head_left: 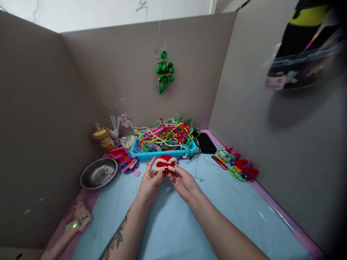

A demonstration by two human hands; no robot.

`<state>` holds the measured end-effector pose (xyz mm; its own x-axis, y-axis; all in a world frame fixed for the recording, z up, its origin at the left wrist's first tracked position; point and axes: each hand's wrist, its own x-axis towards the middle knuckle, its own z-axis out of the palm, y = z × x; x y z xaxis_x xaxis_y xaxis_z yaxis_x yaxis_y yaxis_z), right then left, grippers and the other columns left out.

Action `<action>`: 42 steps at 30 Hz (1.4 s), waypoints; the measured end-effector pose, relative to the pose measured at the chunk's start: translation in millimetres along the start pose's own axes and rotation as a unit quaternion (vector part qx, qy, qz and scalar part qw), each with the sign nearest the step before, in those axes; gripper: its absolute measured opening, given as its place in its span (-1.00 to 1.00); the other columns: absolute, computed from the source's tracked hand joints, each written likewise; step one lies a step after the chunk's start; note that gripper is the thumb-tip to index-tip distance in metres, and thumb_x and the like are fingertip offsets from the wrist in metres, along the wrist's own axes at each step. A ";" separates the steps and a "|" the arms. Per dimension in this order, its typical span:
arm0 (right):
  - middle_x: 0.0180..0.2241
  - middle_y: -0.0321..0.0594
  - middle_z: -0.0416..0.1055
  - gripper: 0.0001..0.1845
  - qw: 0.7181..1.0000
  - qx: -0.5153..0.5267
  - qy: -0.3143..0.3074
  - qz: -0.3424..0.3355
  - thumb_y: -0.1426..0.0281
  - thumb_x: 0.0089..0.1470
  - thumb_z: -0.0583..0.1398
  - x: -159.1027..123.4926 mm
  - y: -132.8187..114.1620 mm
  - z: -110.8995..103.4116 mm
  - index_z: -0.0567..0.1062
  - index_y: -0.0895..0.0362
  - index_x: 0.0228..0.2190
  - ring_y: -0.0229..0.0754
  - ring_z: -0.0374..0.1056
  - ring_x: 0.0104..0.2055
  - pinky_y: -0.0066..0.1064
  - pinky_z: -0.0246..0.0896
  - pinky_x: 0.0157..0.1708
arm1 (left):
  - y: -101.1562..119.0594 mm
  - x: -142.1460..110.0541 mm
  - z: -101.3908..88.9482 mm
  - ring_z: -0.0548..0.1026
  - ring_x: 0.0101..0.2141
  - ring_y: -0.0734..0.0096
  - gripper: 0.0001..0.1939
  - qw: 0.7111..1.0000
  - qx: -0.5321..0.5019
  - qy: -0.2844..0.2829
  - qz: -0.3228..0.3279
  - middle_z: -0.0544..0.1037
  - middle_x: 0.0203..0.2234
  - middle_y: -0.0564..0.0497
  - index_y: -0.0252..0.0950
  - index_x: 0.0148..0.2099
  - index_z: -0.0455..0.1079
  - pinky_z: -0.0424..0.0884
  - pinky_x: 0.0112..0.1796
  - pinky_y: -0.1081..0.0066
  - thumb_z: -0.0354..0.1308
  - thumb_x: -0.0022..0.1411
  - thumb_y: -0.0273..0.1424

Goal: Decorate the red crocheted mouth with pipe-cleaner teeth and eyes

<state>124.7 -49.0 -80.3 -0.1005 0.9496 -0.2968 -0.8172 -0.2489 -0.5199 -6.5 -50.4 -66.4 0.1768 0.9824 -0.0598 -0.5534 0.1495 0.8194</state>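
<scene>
Both hands hold up a small red crocheted piece (165,165) with two wavy cream trims across it, just above the blue table cover. My left hand (149,182) pinches its left side, the thumb in front and a finger along the upper edge. Gripping the right side is my right hand (182,180), its thumb near the cream trim and its fingertips beneath. Behind the piece stands a blue tray (151,155) heaped with multicoloured yarn ends (168,133). The far side of the red piece is hidden.
At left are a metal bowl (93,175) with pale bits, a purple-red crocheted piece (128,163), a yellow-brown cup (104,139) and a pink device (73,231) with a green light. At right lie a black phone (206,143) and colourful crocheted pieces (235,164). Grey partitions enclose the table.
</scene>
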 end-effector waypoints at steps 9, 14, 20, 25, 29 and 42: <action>-0.48 -0.27 0.50 -0.80 0.999 0.001 -0.018 -0.037 0.43 -0.14 0.32 -5.1 12.9 5.5 0.47 0.18 -0.39 -0.39 0.36 -0.59 -0.63 0.28 -0.62 | -10.6 1.0 6.1 0.49 -0.29 0.41 -0.49 0.996 0.018 0.066 0.064 0.51 -0.30 0.05 -0.17 -0.04 0.25 0.37 -0.25 0.46 0.33 -0.05 -0.39; -0.49 -0.30 0.49 -0.77 0.999 0.003 -0.011 -0.048 0.40 -0.18 0.35 -5.6 16.6 6.8 0.46 0.16 -0.40 -0.39 0.35 -0.58 -0.62 0.28 -0.61 | -14.9 0.0 8.7 0.48 -0.24 0.37 -0.51 0.990 0.052 0.098 0.093 0.49 -0.22 0.01 -0.17 -0.03 0.22 0.36 -0.20 0.42 0.30 -0.01 -0.34; -0.50 -0.32 0.48 -0.74 0.999 0.006 -0.010 -0.052 0.40 -0.21 0.36 -6.2 16.9 8.1 0.44 0.15 -0.42 -0.41 0.34 -0.58 -0.64 0.27 -0.60 | -18.5 -0.8 8.1 0.48 -0.26 0.39 -0.54 0.988 0.062 0.100 0.099 0.49 -0.24 0.01 -0.18 -0.05 0.21 0.36 -0.20 0.41 0.29 0.01 -0.34; -0.49 -0.28 0.49 -0.77 0.999 0.019 0.010 -0.045 0.41 -0.17 0.34 -3.9 15.8 5.9 0.45 0.16 -0.40 -0.39 0.35 -0.60 -0.61 0.27 -0.63 | -17.2 -1.6 8.7 0.48 -0.24 0.36 -0.50 0.987 0.082 0.098 0.095 0.48 -0.20 -0.02 -0.18 0.00 0.20 0.36 -0.20 0.40 0.28 0.01 -0.34; -0.53 -0.29 0.48 -0.81 0.998 0.038 0.034 -0.045 0.42 -0.15 0.32 1.4 9.5 0.3 0.45 0.16 -0.41 -0.36 0.34 -0.62 -0.58 0.25 -0.65 | -12.3 -1.8 5.9 0.46 -0.18 0.33 -0.37 0.980 0.138 0.091 0.115 0.37 -0.01 -0.07 -0.13 0.08 0.17 0.37 -0.18 0.39 0.30 -0.04 -0.41; -0.41 -0.30 0.51 -0.71 0.995 0.051 -0.077 0.025 0.59 -0.25 0.25 -9.9 -0.5 3.2 0.45 0.10 -0.38 -0.26 0.40 -0.39 -0.47 0.27 -0.46 | -0.5 -5.4 3.1 0.29 0.02 0.16 -0.88 0.926 0.308 0.036 0.216 0.32 -0.05 -0.07 -0.16 -0.27 0.48 0.36 -0.09 0.32 0.22 0.07 -0.38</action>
<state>124.3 -57.6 -74.5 -0.2209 0.9567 -0.1896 -0.8619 -0.2825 -0.4211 -4.7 -56.1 -64.8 -0.0196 0.9440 0.3293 0.0128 -0.3291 0.9442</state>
